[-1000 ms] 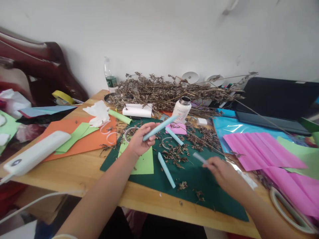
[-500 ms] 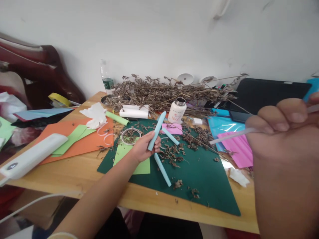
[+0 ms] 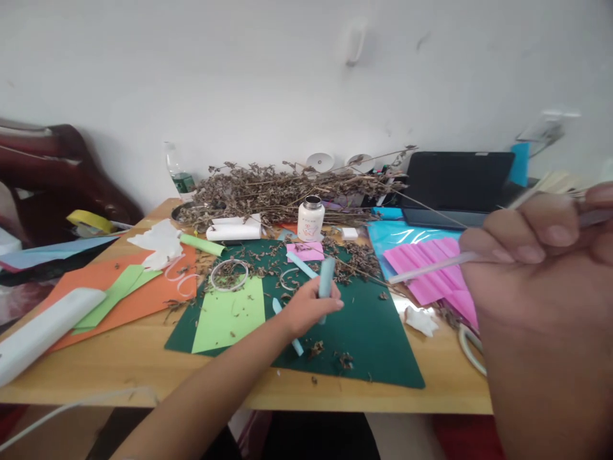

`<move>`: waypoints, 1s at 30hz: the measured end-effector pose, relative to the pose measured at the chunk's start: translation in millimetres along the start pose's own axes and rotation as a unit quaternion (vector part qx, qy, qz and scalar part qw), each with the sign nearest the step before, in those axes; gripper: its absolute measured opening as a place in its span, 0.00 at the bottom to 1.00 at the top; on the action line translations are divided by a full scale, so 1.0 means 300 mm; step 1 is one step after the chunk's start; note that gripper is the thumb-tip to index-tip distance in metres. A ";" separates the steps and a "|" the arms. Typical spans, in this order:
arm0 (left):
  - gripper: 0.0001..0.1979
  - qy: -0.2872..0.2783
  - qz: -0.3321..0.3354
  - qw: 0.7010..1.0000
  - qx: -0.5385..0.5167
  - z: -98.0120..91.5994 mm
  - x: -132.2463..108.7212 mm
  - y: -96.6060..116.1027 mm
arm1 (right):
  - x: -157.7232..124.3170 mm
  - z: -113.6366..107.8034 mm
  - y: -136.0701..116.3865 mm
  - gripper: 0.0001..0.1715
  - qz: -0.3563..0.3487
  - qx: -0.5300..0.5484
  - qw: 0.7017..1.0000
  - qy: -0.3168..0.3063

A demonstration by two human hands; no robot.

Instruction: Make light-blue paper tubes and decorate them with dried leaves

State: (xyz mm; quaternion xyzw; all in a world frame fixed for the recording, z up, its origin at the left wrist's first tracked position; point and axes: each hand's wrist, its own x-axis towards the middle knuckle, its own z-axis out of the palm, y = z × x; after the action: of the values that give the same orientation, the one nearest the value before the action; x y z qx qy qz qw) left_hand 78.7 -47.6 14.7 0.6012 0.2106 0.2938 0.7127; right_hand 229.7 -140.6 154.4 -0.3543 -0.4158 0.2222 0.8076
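My left hand [image 3: 304,312] is closed around a light blue rolled-paper tube [image 3: 327,279], which stands nearly upright above the green cutting mat [image 3: 373,345]. Another blue paper tube [image 3: 301,264] lies just beyond that hand, and a third [image 3: 297,347] is partly hidden under my wrist. Close to the camera at the right, my right hand [image 3: 536,255] has its fingers curled around a thin, whitish translucent stick [image 3: 426,267]. One end of the stick points left over pink pleated paper [image 3: 416,275]; its other end is hard to make out.
Dried plant stems [image 3: 268,188] lie along the wall, with crumbled leaves on the mat. A white bottle [image 3: 311,220] stands open behind the mat. Green paper [image 3: 230,319], a clear ring [image 3: 230,289], orange sheets [image 3: 119,300], a white device [image 3: 52,332] and a laptop [image 3: 460,188] surround it.
The view has turned to the right. My left hand, still holding the blue tube, has moved right and lower over the mat, and the tube is now more upright. My right hand keeps its grip.
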 end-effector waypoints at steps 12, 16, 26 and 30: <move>0.13 0.024 0.111 0.974 0.198 0.148 0.033 -0.071 | -0.090 0.045 0.058 0.12 0.015 0.017 0.996 -0.083; 0.13 0.024 0.118 0.973 0.197 0.138 0.017 -0.077 | -0.087 0.048 0.041 0.15 0.007 0.008 0.998 -0.062; 0.06 -0.041 0.223 0.945 0.235 0.106 -0.009 -0.060 | -0.096 0.063 0.093 0.10 0.004 0.006 0.985 -0.175; 0.07 -0.049 0.206 0.942 0.259 0.104 -0.018 -0.068 | -0.120 0.064 0.124 0.10 0.015 0.009 0.975 -0.221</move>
State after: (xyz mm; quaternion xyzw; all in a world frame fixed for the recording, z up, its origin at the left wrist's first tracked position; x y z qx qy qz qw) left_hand 98.5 -76.2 0.1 0.8088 0.1163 0.3396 0.4658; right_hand 191.4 -132.6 115.5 -0.2959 -0.5763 0.3108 0.6956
